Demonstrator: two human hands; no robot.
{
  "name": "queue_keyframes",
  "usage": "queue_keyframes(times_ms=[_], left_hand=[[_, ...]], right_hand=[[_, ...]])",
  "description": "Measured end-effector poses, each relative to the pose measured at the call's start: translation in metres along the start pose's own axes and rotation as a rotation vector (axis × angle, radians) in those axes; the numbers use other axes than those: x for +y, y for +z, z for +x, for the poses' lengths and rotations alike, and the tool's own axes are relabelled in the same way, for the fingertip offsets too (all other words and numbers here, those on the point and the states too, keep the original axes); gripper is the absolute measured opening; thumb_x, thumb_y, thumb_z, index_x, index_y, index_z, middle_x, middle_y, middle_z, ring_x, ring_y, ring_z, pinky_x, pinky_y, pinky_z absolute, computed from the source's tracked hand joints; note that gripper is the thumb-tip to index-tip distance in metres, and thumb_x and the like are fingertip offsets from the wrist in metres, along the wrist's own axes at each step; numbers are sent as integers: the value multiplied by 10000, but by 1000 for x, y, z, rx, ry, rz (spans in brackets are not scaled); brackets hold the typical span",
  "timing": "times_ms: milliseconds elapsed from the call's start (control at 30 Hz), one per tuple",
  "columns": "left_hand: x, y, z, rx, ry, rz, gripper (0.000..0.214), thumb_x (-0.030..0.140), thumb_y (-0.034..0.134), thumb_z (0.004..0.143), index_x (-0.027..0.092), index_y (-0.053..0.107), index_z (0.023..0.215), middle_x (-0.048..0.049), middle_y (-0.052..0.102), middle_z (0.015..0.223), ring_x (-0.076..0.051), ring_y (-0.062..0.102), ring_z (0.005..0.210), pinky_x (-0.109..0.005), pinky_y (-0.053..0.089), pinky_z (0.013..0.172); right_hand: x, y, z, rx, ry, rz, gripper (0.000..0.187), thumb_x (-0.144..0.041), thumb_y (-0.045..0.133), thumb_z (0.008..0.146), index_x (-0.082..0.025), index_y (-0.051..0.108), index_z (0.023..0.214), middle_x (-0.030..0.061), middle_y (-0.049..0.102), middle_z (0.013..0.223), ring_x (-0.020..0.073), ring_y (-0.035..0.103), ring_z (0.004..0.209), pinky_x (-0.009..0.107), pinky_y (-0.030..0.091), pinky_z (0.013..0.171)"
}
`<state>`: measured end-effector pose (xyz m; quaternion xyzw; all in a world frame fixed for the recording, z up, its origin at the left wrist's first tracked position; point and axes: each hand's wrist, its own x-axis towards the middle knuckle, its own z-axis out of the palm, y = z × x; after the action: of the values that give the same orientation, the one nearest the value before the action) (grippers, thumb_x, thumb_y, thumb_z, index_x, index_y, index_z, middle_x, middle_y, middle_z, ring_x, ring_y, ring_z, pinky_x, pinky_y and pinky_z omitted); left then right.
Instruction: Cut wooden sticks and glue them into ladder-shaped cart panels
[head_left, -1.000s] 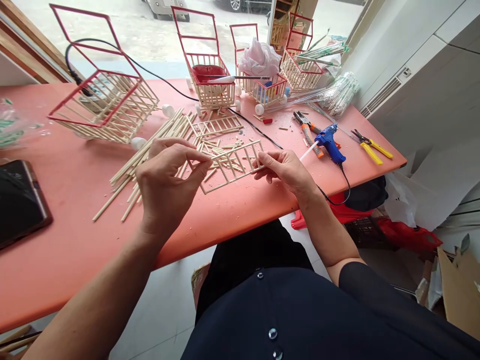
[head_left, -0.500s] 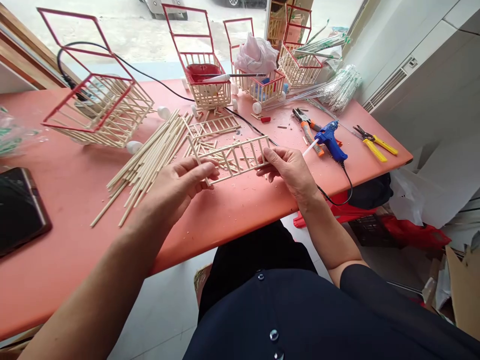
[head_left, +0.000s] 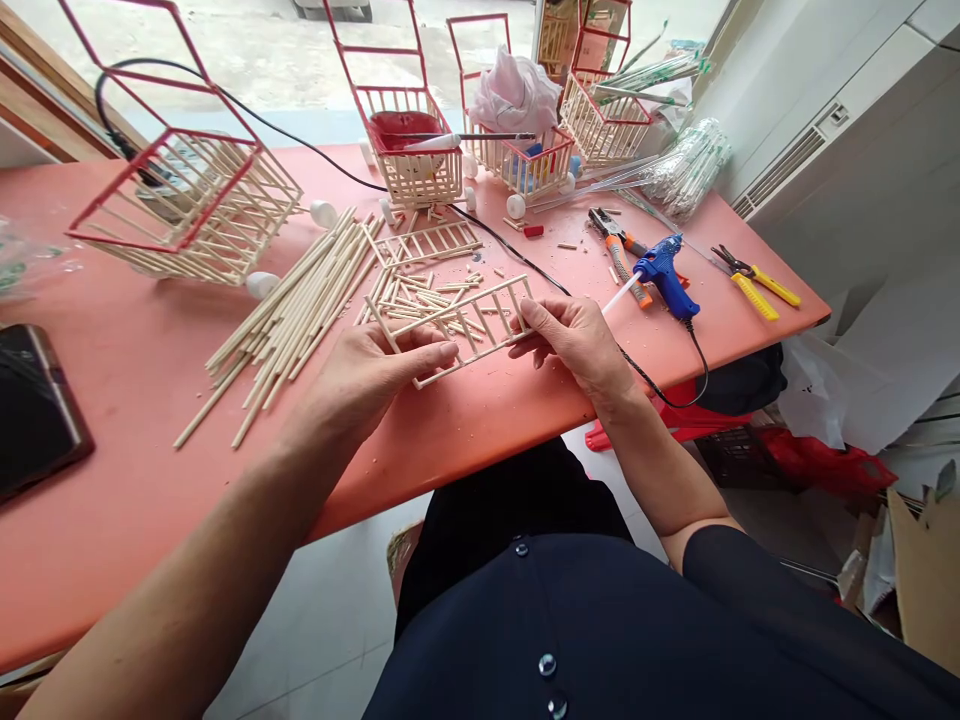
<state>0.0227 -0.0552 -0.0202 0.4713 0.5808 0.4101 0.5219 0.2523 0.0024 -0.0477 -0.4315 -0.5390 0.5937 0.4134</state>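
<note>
Between my two hands a small ladder-like frame of thin wooden sticks [head_left: 491,345] is held up over the table, tilted. My left hand [head_left: 386,368] is closed on its left end, thumb and fingers pinching the sticks. At the right end my right hand [head_left: 574,335] grips it between thumb and fingers. Just behind lie short cut stick pieces [head_left: 420,297] and a second ladder-like frame [head_left: 431,245]. A bundle of long wooden sticks [head_left: 300,320] fans out beyond my left hand. The blue glue gun [head_left: 667,278] rests to the right of my right hand.
Several miniature stick-built carts with red handles, one a large cart [head_left: 202,220], line the back of the pink table [head_left: 120,520]. Orange-handled pliers [head_left: 621,250] and yellow-handled cutters [head_left: 754,280] lie right. A dark phone [head_left: 37,410] is at left. Clear glue sticks [head_left: 690,165] are bundled behind.
My left hand has shifted slightly right along the frame's end, and the frame's left side has dipped a little. My right hand keeps its grip. The view has moved slightly.
</note>
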Motion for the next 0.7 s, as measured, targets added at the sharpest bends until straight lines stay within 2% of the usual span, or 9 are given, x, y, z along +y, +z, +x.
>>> queue_keyframes(times_ms=[300,700], left_hand=[[-8,-5,4,-28,0,-4,292,454,982,686,209,829,733,-45,766,806,-172,622,723,-305,466,675],[-8,0,1,-19,-12,-91,307,417,992,655,205,777,712,-38,758,803,-206,704,815,-296,526,706]], right_hand=[[1,0,-2,1,5,-17,711,-846,905,698,-160,753,805,30,767,693,158,798,615,163,473,446],[1,0,-4,-25,-4,-21,707,-850,890,718,-164,750,824,39,783,685,167,813,644,161,490,461]])
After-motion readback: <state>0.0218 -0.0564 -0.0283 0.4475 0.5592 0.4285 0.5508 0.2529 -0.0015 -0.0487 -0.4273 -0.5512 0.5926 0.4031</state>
